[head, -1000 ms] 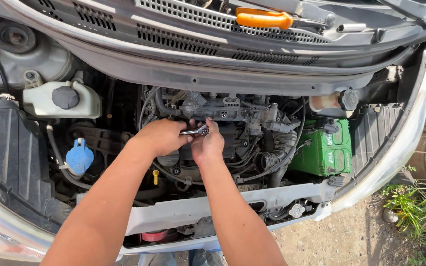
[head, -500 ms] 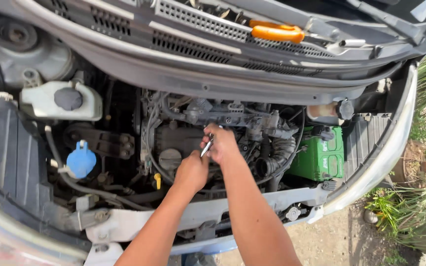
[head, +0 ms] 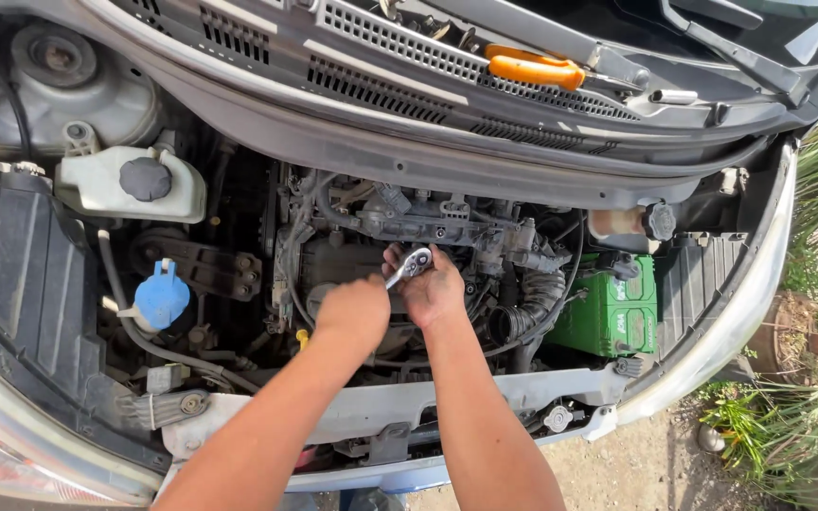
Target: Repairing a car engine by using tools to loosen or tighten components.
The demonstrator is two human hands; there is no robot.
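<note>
Left hand (head: pixel 354 312): closed in a fist around the handle end of the ratchet wrench (head: pixel 409 267), low over the middle of the engine (head: pixel 428 227).
Right hand (head: pixel 433 289): just beside the left hand, fingers curled up around the head of the ratchet wrench, steadying it against the engine.
Ratchet wrench: shiny metal, its round head poking out between the two hands, tilted up to the right, in the centre of the engine bay.
Green battery (head: pixel 608 308): to the right of the hands, well apart from them.
Blue cap (head: pixel 161 298): on the left side of the bay, below the white reservoir (head: pixel 130 185) with its dark lid.
Orange-handled tool (head: pixel 534 68): lying up on the cowl grille near the windscreen, far from both hands.
</note>
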